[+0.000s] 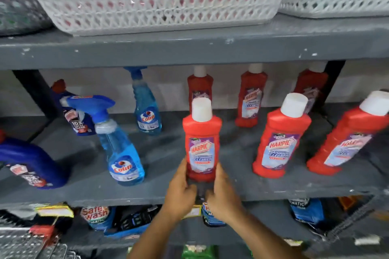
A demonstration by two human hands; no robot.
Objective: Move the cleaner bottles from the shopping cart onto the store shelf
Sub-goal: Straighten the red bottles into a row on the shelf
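Note:
A red Harpic cleaner bottle (201,141) with a white cap stands upright near the front of the grey middle shelf (160,153). My left hand (181,191) grips its base from the left and my right hand (221,193) grips it from the right. Two more red Harpic bottles (282,136) (345,139) stand to its right, with three others behind in a back row (251,99). Blue Colin spray bottles (120,149) (146,109) and dark blue bottles (31,164) (73,111) stand on the left. A corner of the wire shopping cart (25,244) shows at bottom left.
The grey upper shelf board (189,48) overhangs the bottles and carries white lattice baskets (151,0). Black shelf uprights (33,92) (332,82) stand at the back. The lower shelf holds Safe Wash packs (96,216) and other pouches.

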